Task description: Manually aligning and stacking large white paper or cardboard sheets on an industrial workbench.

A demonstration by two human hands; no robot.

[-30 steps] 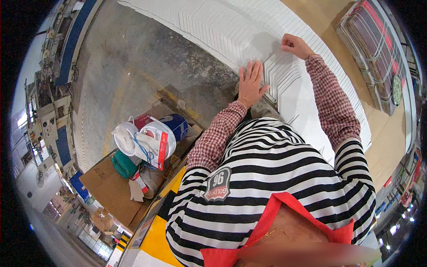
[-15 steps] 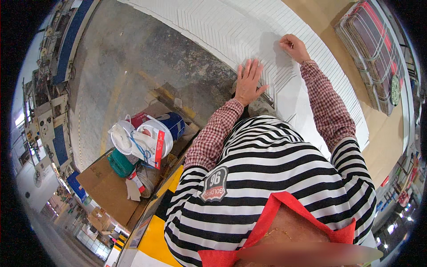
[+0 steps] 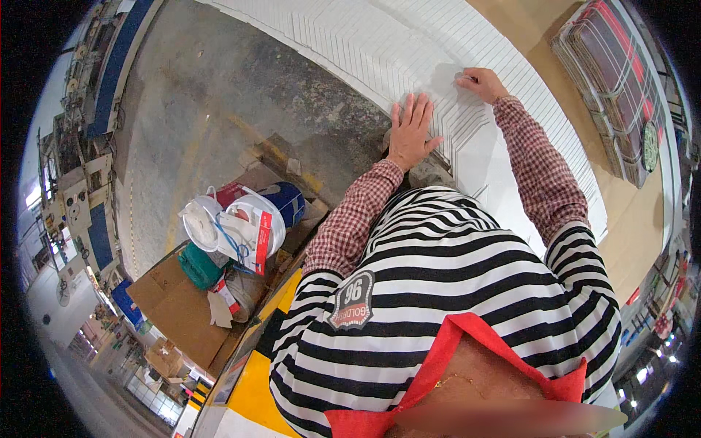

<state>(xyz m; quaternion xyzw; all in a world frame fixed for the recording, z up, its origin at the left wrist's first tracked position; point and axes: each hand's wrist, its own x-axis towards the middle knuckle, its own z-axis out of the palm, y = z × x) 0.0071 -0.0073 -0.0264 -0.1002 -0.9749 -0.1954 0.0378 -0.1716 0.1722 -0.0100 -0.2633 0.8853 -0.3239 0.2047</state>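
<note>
At your left, beyond your elbow, a cardboard box [image 3: 171, 303] spreads a broad brown flap. A green bundle [image 3: 198, 266] lies by it, partly covered, with pale and red scraps [image 3: 228, 299] next to it. Close above sit the tubs: a white tub [image 3: 277, 232] with its mouth facing up toward you, a smaller white tub [image 3: 188, 232] at its left holding a whitish lump, and a blue tub [image 3: 292, 203] behind. A blue cord [image 3: 235, 244] and a red-and-white card [image 3: 263, 244] lie across the front of the white tubs; you cannot see how deep their contents go.

Ahead of you, the white sheets [image 3: 350, 51] lie in a long band on a tan table [image 3: 635, 219], running from beside your body toward the upper left. They overlap in a fan, so their thin edges make close-set lines that bend at an angle near your hands. Their surface is plain white, with shadow around your right hand.

Your hands are apart. Your left hand [image 3: 412, 135] is on the near edge of the sheets, palm down, fingers spread. Your right hand [image 3: 482, 84] is curled above or on them, fingertips drawn toward the thumb; whether it pinches a sheet, you cannot tell. Well to its right, a strapped plaid stack [image 3: 613, 80] rests on the table.
</note>
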